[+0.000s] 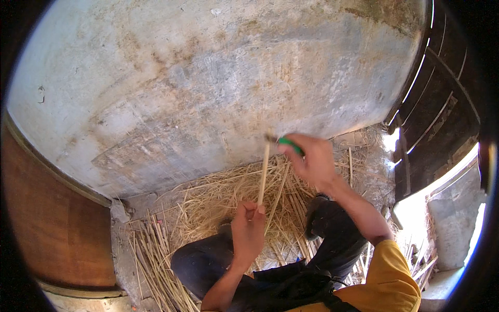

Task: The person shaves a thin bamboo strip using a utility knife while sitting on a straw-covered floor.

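My left hand point(248, 229) is closed around the lower end of a pale strip point(263, 179), likely bamboo or cane, which stands nearly upright before me. My right hand point(312, 158) grips a tool with a green handle point(291, 145), held just right of the strip's upper end. A short dark part, blurred, juts from the handle and meets or lies close to the strip's tip; it looks like a knife blade, but I cannot make out its shape. Below both hands, thin shavings point(208, 208) are heaped on the floor between my legs and the wall.
A stained plaster wall point(223, 93) rises in front. More split strips point(158, 260) lie in a bundle at my left, beside a brown wooden panel point(62, 218). Dark boards point(442, 104) stand on the right. My bent legs point(340, 234) frame the work area.
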Tool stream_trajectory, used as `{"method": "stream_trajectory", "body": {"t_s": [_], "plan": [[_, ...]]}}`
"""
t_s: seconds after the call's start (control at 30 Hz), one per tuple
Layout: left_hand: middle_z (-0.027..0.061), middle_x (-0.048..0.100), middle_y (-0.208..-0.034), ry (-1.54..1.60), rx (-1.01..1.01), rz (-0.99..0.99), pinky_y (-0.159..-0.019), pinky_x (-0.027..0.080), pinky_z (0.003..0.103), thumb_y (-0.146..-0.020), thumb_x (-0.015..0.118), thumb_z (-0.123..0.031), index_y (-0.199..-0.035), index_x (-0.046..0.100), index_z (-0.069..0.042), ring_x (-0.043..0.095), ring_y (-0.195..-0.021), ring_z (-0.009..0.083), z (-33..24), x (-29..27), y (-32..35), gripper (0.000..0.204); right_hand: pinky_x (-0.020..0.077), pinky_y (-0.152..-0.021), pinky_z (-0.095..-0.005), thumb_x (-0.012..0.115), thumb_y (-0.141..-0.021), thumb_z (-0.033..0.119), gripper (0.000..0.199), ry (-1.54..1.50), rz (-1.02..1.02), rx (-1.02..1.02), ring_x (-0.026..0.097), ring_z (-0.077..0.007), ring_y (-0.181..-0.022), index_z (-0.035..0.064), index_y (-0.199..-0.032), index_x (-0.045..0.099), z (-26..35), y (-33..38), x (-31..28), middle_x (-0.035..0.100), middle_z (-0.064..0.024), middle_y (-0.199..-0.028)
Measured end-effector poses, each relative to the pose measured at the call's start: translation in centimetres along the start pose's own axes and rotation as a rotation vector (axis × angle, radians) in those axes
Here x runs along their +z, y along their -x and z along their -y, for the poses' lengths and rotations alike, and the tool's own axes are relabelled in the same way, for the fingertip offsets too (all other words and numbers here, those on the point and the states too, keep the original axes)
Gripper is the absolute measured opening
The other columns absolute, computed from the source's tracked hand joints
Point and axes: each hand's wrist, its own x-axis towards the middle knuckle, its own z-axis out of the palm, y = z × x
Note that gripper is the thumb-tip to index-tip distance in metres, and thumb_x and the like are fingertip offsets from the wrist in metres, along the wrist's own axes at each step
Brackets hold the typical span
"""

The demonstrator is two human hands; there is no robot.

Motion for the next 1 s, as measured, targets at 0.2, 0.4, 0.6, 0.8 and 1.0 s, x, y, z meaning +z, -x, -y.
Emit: {"method": "stream_trajectory", "body": {"t_s": [0.2,0.4,0.6,0.8,1.0], "plan": [[0.0085,0.065,-0.084,-0.097,0.089,0.130,-0.066,0.047,0.029,-0.103,0.065,-0.016,-0.102,0.056,-0.001,0.058,-0.078,0.0095,-0.5,0.7,1.2,0.017,0.0392,-0.051,-0.0312,0.062,-0.102,0.043,0.039,0.107,-0.116,0.335,0.051,-0.0121,-0.056,0.0064,-0.106,0.075,-11.0,-4.0,-2.9,0.062,-0.0061,-0.069],[-0.0009,0.056,-0.082,-0.069,0.044,0.038,-0.063,0.042,0.024,-0.101,0.065,-0.009,-0.102,0.053,-0.006,0.051,-0.075,0.0058,1.5,-0.3,-1.2,0.012,0.0375,-0.055,-0.0245,0.068,-0.099,0.036,0.041,-0.608,0.142,0.591,0.049,-0.0066,-0.061,0.0016,-0.120,0.069,-6.6,-2.6,-3.8,0.065,0.0017,-0.084],[-0.0020,0.055,-0.080,-0.133,0.105,0.066,-0.061,0.040,0.024,-0.102,0.065,-0.010,-0.102,0.052,-0.006,0.050,-0.074,0.0047,0.5,0.4,-1.1,0.013,0.0412,-0.060,-0.0206,0.081,-0.090,0.017,0.036,-0.599,0.187,0.396,0.050,-0.0018,-0.067,0.0058,-0.123,0.071,-2.4,-1.2,-2.5,0.071,0.0017,-0.093],[-0.0011,0.058,-0.083,-0.070,0.014,0.110,-0.061,0.042,0.023,-0.101,0.065,-0.010,-0.103,0.052,-0.006,0.051,-0.073,0.0040,0.2,0.7,-1.1,0.014,0.0324,-0.053,-0.0204,0.081,-0.090,0.020,0.022,-0.553,0.029,0.395,0.037,0.0006,-0.058,0.0070,-0.107,0.077,-3.4,-0.6,-1.2,0.073,0.0043,-0.090],[0.0038,0.065,-0.087,-0.074,0.014,0.136,-0.066,0.047,0.024,-0.102,0.065,-0.011,-0.104,0.053,-0.003,0.058,-0.078,0.0061,0.3,0.8,-1.2,0.015,0.0310,-0.051,-0.0209,0.082,-0.089,0.016,0.012,-0.566,-0.047,0.392,0.034,0.0007,-0.056,0.0063,-0.093,0.076,-3.5,-0.3,-0.7,0.078,0.0003,-0.099]]}}
